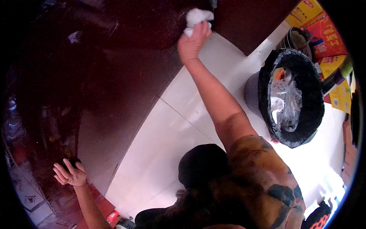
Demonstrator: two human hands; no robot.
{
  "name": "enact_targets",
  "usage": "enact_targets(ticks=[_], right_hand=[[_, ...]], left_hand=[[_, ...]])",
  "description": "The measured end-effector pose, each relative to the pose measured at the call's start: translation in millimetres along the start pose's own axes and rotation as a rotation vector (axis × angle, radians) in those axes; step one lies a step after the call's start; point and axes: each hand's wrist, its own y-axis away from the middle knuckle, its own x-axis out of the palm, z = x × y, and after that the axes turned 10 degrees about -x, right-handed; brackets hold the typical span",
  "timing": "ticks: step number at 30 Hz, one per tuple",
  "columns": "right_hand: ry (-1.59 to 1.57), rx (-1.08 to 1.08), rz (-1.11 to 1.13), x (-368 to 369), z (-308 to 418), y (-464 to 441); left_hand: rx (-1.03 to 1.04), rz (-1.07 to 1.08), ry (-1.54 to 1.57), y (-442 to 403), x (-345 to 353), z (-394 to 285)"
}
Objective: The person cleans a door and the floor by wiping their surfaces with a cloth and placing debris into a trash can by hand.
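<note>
My right hand [192, 45] is closed on a crumpled white cloth [199, 16], over the far edge of a dark red, glossy tabletop [126, 68]. Motion slightly blurs that hand. At the lower left, my left hand [70, 173] lies on the same tabletop near its front corner, fingers apart and holding nothing. Pale glare streaks mark the dark surface.
White tiled floor [171, 126] lies below the table edge. To the right stands a bin [253, 93] lined with a black bag [312, 110], clear plastic inside. Behind it are a smaller bucket [284, 40], a red box [328, 36] and a yellow box [303, 13].
</note>
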Motion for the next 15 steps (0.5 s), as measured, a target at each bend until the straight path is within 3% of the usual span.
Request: enact_targets(ticks=[3,5,7,11,14,15], right_hand=[[0.023,0.287,0.23,-8.3,-53.2,53.8],[-0.135,0.615,0.475,-40.3,-52.4,52.4],[-0.025,0.035,0.315,-67.4,-58.7,39.2],[0.203,-0.584,-0.116,-121.1,-21.5,-97.6],[0.368,-0.502,-0.118,-107.8,-65.2,-101.1],[0.43,-0.374,0.04,-108.1,-73.0,-73.8]], left_hand=[[-0.019,-0.002,0.028,-1.7,-0.6,-1.0],[-0.017,-0.002,0.006,-1.1,-1.4,-0.6],[-0.023,-0.007,-0.001,-0.7,0.3,-1.9],[-0.016,-0.002,-0.003,-1.3,-0.1,-1.0],[-0.008,-0.001,-0.025,-0.7,-1.7,0.4],[-0.008,-0.004,-0.027,-0.6,-0.6,0.2]])
